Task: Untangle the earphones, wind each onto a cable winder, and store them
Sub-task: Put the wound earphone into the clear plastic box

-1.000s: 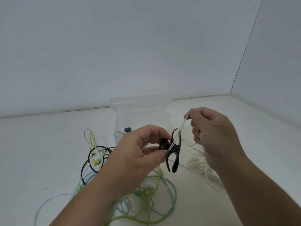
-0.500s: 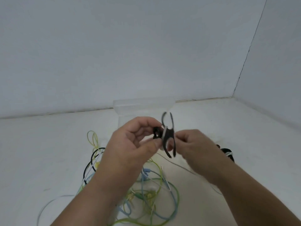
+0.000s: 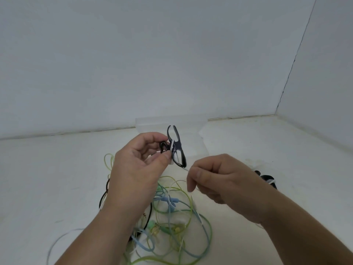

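Observation:
My left hand [image 3: 137, 169] pinches a black cable winder [image 3: 176, 147] by its middle and holds it upright above the table. A white earphone cable [image 3: 177, 156] is wrapped across the winder and runs down to the right. My right hand [image 3: 217, 180] pinches that white cable just below and to the right of the winder. A tangle of green, blue, yellow and black earphones [image 3: 172, 217] lies on the table under both hands.
A clear plastic storage box [image 3: 152, 122] stands behind the winder near the wall. A second black winder with white cable [image 3: 267, 179] lies on the table, partly hidden behind my right wrist. Walls close off the back and the right.
My right hand has dropped from the winder to below and right of it, drawing the white cable along. The winder stays in my left hand, now a little more tilted.

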`<state>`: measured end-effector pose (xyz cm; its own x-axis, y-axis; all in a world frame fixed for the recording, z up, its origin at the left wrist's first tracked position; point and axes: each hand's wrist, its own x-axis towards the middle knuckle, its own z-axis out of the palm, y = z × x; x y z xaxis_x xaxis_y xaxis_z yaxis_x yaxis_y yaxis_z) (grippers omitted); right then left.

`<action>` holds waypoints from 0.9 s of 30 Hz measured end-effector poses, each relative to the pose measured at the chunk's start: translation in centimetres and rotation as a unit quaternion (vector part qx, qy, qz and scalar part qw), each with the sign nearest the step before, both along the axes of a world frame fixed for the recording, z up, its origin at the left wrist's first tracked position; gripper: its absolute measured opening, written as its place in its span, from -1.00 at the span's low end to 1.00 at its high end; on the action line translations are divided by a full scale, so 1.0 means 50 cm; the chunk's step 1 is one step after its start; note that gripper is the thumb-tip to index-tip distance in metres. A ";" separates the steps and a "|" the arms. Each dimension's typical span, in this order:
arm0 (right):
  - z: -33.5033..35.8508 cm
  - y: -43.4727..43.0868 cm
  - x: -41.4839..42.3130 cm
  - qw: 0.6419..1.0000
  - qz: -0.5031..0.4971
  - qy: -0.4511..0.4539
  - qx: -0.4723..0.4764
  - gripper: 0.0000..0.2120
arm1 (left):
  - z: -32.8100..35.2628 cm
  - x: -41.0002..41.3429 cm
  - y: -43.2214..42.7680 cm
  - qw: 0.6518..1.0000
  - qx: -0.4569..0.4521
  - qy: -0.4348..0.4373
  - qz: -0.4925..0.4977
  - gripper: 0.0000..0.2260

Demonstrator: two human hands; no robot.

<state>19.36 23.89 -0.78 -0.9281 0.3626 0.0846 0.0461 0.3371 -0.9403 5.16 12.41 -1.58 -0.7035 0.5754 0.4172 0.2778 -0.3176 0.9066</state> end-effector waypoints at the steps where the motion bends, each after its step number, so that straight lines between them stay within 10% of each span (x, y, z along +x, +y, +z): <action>1: 0.003 0.002 0.003 1.000 -0.016 0.012 -0.011 -0.66 | 0.001 0.000 -0.001 1.000 -0.003 0.001 -0.001 -0.77; 11: 0.015 -0.002 0.018 0.995 0.055 0.074 -0.024 -0.79 | -0.011 0.011 -0.007 0.981 -0.103 0.158 0.045 -0.73; 15: 0.025 0.013 0.025 0.983 -0.059 0.161 -0.069 -0.77 | -0.009 0.019 -0.010 0.963 -0.146 0.224 0.020 -0.73; 18: 0.027 0.022 0.030 0.961 -0.194 0.159 0.117 -0.72 | -0.007 0.023 -0.011 0.956 -0.166 0.239 -0.046 -0.75; 27: -0.002 0.039 0.009 0.966 -0.234 0.029 0.107 -0.69 | 0.004 0.030 -0.013 0.976 -0.050 0.039 -0.210 -0.78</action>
